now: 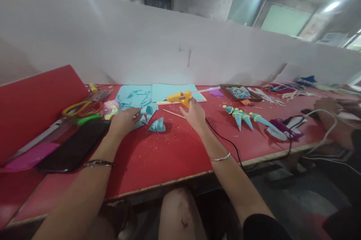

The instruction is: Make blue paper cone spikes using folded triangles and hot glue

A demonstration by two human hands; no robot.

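Observation:
My right hand is wrapped round the handle of a yellow glue gun, its nozzle pointing left and a clear glue stick at its back. My left hand pinches a curled light-blue paper piece at its left edge. Just right of that hand, a folded blue paper cone rests on the red table. Cut blue paper pieces lie behind my left hand. A flat blue sheet is behind the glue gun. A thin wooden stick lies below the gun.
To the left are scissors, a black phone and a pink item. Blue cone ornaments, a brown tray and a purple device are to the right. A black cable crosses the table edge. Another person's hands are at far right.

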